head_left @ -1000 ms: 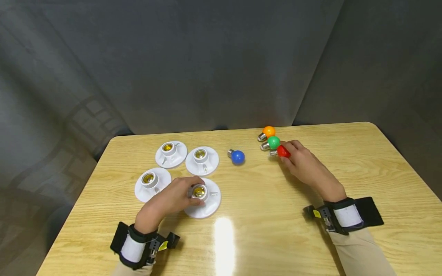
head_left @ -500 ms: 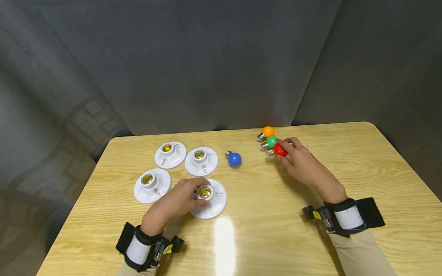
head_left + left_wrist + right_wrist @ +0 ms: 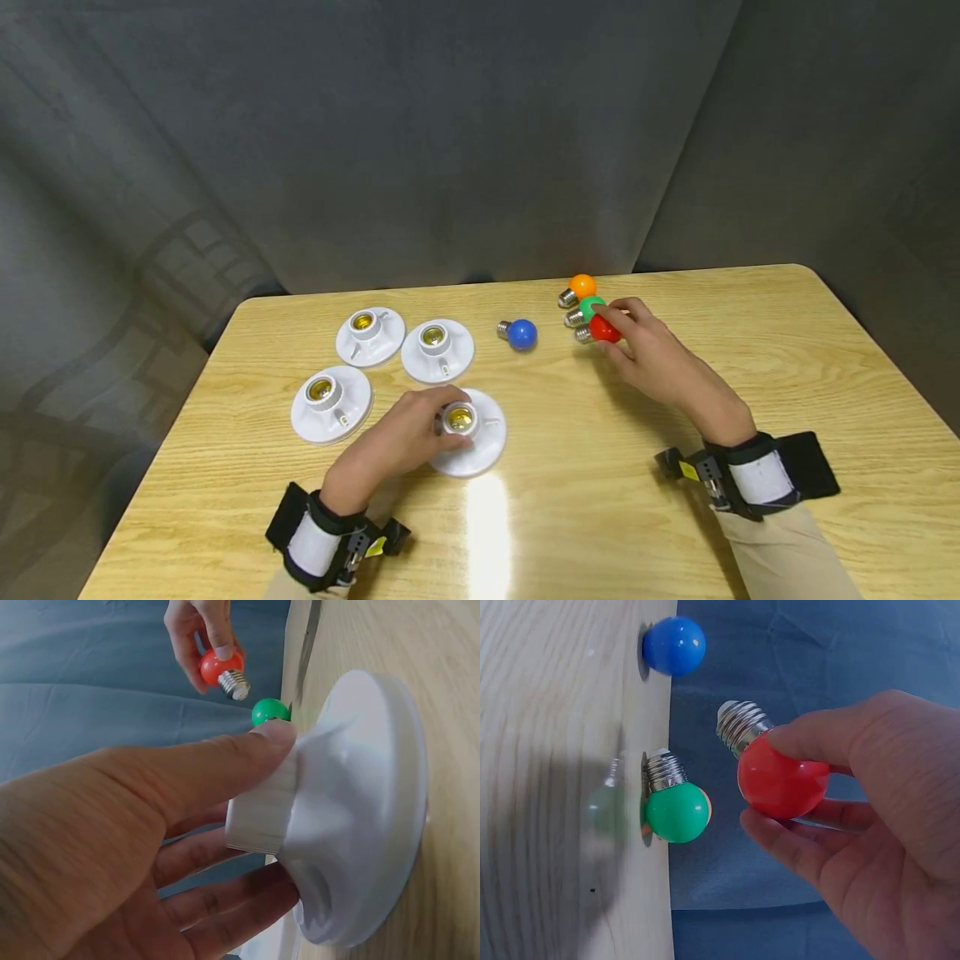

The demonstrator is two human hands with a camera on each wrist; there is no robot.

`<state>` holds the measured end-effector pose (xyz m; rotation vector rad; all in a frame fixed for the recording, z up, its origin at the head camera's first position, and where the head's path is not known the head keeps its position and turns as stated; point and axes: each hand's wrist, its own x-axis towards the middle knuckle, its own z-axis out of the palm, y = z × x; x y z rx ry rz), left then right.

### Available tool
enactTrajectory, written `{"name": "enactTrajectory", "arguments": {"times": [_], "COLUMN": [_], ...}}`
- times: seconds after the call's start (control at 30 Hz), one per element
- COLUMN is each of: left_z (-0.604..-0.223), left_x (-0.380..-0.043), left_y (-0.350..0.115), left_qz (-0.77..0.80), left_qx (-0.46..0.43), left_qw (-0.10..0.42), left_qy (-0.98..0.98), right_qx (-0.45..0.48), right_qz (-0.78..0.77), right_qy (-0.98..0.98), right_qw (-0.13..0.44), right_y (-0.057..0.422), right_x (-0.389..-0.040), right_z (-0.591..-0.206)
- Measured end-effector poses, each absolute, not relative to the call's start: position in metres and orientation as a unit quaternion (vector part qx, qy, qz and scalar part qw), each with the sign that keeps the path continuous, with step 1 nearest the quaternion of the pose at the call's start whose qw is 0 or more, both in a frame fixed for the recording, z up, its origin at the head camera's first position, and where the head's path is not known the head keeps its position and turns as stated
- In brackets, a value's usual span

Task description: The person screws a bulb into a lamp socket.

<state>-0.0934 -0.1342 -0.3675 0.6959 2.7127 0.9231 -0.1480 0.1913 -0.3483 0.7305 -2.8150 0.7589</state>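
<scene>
In the head view my left hand (image 3: 420, 429) grips the raised socket of a round white lamp holder (image 3: 491, 437), thumb and fingers around its collar. The left wrist view shows that lamp holder (image 3: 360, 817) with its base at the wooden tabletop. My right hand (image 3: 660, 358) pinches a red light bulb (image 3: 604, 328) by its globe. In the right wrist view the red bulb (image 3: 784, 780) is held up off the table, its metal screw base tilted up to the left. Close by lie a green bulb (image 3: 676, 814) and an orange bulb (image 3: 583, 286).
A blue bulb (image 3: 522, 334) lies between the lamp holders and the other bulbs. Three more white lamp holders stand at the left: one at the back (image 3: 386, 342), one beside it (image 3: 457, 358) and one nearer (image 3: 307, 421). A grey curtain (image 3: 465, 150) hangs behind the table.
My left hand has slid the lamp holder to the right. My right hand has taken the red bulb slightly left, close to the green one. The blue bulb has rolled a little, left then right.
</scene>
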Motion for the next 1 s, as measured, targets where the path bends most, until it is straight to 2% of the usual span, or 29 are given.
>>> {"name": "enactTrajectory", "arguments": {"times": [0.57,1.0], "left_z": [-0.375,-0.381], "left_x": [-0.095,-0.096], "left_y": [-0.125,-0.113], "left_qz": [0.325,0.340], "left_qx": [0.236,0.243], "left_qw": [0.085,0.068], "left_qy": [0.912,0.906], "right_qx": [0.258,0.295], "right_qz": [0.245,0.255], "right_qy": [-0.932,-0.916], "right_qw": [0.063,0.088], "right_y": [0.182,0.176], "right_x": [-0.140,-0.136], "right_z": [-0.337,-0.331]}}
